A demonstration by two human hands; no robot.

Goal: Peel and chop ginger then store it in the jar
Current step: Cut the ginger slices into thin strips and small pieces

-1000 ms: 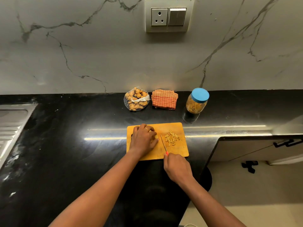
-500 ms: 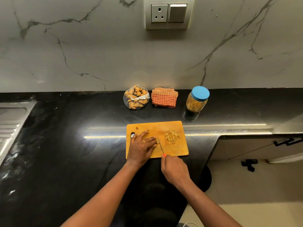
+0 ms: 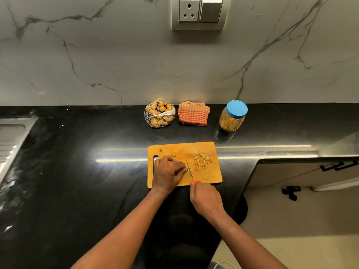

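An orange chopping board [image 3: 204, 148] lies on the black counter. My left hand [image 3: 168, 172] rests on its left half, fingers curled over a ginger piece that is mostly hidden. My right hand [image 3: 206, 199] grips the orange handle of a small knife [image 3: 190, 170], whose blade stands right beside my left fingertips. A pile of chopped ginger strips [image 3: 202, 162] lies on the board's right half. Two small ginger bits [image 3: 173, 154] sit near the board's far edge. A jar [image 3: 232, 117] with a blue lid, holding ginger, stands behind the board to the right.
A net bag of whole ginger [image 3: 160, 113] and a folded orange checked cloth [image 3: 193, 113] sit against the marble wall. A steel sink drainer [image 3: 9, 136] is at the far left. The counter ends at the right above a cabinet [image 3: 310, 171].
My left hand has slid toward the board's near left part. The knife and my right hand moved slightly with it. Two small ginger bits near the far edge became uncovered.
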